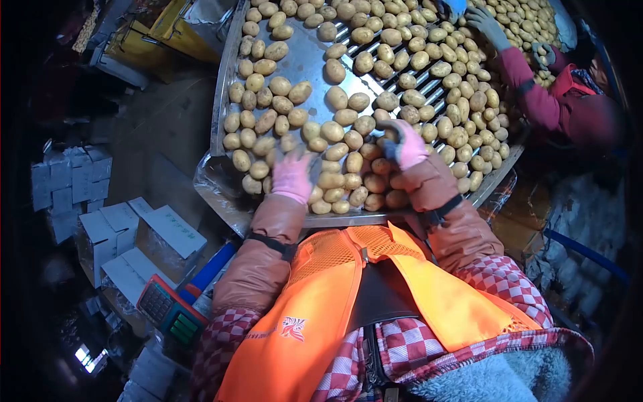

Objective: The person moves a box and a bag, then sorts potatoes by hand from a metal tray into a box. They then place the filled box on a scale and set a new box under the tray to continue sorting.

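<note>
Around left grip (293,174), right grip (407,146) — potatoes (353,161), close-packed.

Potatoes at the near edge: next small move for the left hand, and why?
I'd probably roll the potatoes under the left hand to expose their undersides: they crowd together near the table's front rim, and that hand is low among them. Blur hides whether it grips any. The right hand is also at the potatoes.
</note>
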Available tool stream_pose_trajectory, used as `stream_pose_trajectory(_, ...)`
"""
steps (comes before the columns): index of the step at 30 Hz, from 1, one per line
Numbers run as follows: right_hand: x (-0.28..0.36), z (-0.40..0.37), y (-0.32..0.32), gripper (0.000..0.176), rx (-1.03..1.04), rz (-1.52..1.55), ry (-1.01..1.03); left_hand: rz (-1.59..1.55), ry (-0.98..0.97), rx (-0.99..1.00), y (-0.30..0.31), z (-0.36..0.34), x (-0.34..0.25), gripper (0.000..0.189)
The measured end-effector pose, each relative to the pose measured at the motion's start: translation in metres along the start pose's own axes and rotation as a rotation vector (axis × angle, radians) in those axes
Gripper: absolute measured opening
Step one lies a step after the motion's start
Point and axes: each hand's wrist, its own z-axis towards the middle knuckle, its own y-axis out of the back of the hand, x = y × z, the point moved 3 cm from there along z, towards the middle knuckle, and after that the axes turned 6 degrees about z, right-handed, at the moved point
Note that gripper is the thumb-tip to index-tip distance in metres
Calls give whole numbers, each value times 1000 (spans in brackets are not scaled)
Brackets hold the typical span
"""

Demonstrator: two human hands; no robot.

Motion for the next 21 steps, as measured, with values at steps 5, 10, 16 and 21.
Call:
stream_pose_trajectory(5, -35, -46, 66, 25, -116, -266, -388, 68, 281, 12, 46, 0, 47, 33)
stream_pose_trajectory(10, 4, -63, 3, 20, 63, -521, -125, 97, 467, 229, 32, 89, 63, 41)
stream_pose_trajectory(16, 16, -24, -36, 23, 371, -10, -121, 146, 480, 332, 23, 125, 96, 40)
stream_pose_trajectory(21, -6, -49, -18, 39, 106, 16, 527, -756, 306, 39, -25, 98, 43, 42)
